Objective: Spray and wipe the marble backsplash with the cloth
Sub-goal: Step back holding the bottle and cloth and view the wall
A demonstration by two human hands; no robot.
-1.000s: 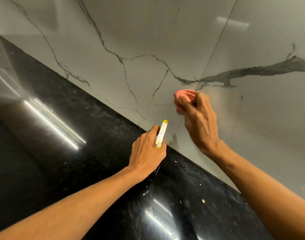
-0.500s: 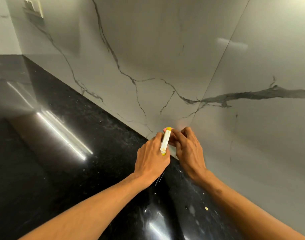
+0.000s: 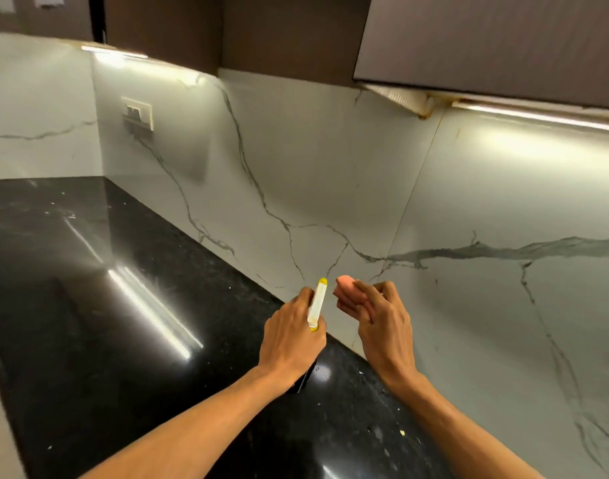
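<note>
The white marble backsplash [image 3: 330, 174] with grey veins runs along the back of the black counter. My left hand [image 3: 291, 335] grips a spray bottle whose white and yellow head [image 3: 317, 303] points up toward the wall; the bottle body is hidden under the hand. My right hand [image 3: 382, 318] holds a bunched pink cloth [image 3: 348, 292] in its curled fingers, just off the wall near the counter line. The two hands are close together, a small gap between them.
A glossy black stone counter [image 3: 106, 305] stretches left to the corner, with small crumbs on it. A switch plate [image 3: 137, 112] sits on the wall at upper left. Dark upper cabinets [image 3: 486, 39] with light strips hang overhead.
My view has tilted up, bringing cabinets and corner into sight. My right hand with the cloth came down from the vein area to beside the spray bottle, then drew slightly apart from it.
</note>
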